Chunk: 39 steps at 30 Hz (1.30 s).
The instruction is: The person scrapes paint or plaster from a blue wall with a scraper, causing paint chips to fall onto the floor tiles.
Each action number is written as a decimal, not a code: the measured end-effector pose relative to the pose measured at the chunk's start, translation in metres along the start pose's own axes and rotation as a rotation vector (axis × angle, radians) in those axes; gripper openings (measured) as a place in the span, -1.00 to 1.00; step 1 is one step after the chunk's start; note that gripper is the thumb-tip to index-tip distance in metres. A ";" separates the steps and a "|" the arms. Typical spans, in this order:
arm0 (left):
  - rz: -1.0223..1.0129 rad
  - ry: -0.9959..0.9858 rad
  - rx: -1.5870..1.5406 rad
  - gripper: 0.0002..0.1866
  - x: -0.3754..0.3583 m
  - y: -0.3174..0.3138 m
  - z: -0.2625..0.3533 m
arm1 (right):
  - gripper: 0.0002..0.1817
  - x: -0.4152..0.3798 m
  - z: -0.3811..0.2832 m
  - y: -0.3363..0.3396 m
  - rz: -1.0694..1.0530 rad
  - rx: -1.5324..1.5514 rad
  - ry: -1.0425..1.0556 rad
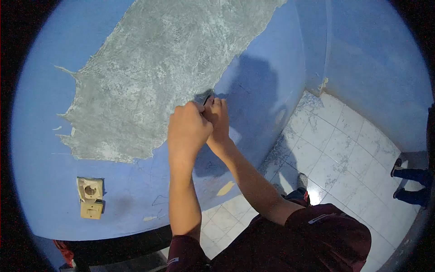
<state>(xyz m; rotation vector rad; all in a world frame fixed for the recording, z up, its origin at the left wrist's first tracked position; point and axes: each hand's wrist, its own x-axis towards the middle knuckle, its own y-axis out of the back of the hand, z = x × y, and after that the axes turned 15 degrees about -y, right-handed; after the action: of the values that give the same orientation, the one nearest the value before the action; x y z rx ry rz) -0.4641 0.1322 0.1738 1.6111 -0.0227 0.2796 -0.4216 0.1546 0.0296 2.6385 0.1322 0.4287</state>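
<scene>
Both my hands meet at the ragged edge where blue paint (pixel 253 90) gives way to a bare grey patch (pixel 136 86) on the wall. My left hand (pixel 188 127) is closed in a fist, its back toward me. Beside it my right hand (pixel 218 119) has its fingers curled against the wall. A thin dark tool (pixel 207 99) sticks out between the two hands at the fingertips, and both close around it. Most of it is hidden by the fingers, so I cannot tell its kind. Torn paint strips (pixel 65 70) stand out along the patch's left border.
A worn socket (pixel 93 188) and a switch plate (pixel 91 210) are set in the wall at lower left. White marbled floor tiles (pixel 335 136) lie to the right. Another person's legs (pixel 413 186) show at the far right. A dark piece of furniture (pixel 122 249) stands below.
</scene>
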 end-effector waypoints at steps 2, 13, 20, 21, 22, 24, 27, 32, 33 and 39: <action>0.050 0.005 0.050 -0.74 -0.022 -0.031 -0.005 | -0.75 0.000 0.006 0.004 -0.042 0.044 0.095; 0.188 0.092 -0.073 -0.72 -0.038 -0.049 0.021 | -0.64 0.003 0.037 -0.003 0.102 -0.099 0.292; -0.002 -0.029 -0.003 -0.76 -0.013 -0.012 -0.002 | -0.74 0.002 0.004 -0.005 -0.069 -0.008 0.037; 0.035 -0.035 -0.021 -0.75 -0.017 -0.014 -0.005 | -0.74 -0.004 0.004 0.002 -0.077 -0.007 0.042; 0.042 -0.029 -0.017 -0.75 -0.025 -0.019 -0.004 | -0.74 -0.008 0.004 0.008 -0.035 0.050 0.041; 0.182 -0.056 -0.039 -0.73 -0.038 -0.028 0.003 | -0.73 -0.006 0.003 0.009 -0.011 0.069 0.086; 0.110 0.017 0.019 -0.72 -0.035 -0.028 0.010 | -0.73 -0.004 0.007 0.007 -0.070 0.002 0.090; 0.032 0.030 0.012 -0.76 -0.017 -0.023 0.015 | -0.77 0.007 0.011 0.012 -0.081 -0.152 0.180; -0.015 0.029 0.051 -0.78 -0.012 -0.019 0.017 | -0.80 0.007 0.012 0.011 0.012 -0.161 0.213; -0.032 -0.095 0.068 -0.86 0.014 0.005 0.021 | -0.78 0.004 0.003 0.026 -0.002 -0.134 0.181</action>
<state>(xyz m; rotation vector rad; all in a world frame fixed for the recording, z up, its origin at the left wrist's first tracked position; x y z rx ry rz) -0.4477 0.1137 0.1811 1.6901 -0.0602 0.1803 -0.4162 0.1305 0.0399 2.4653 0.1582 0.6520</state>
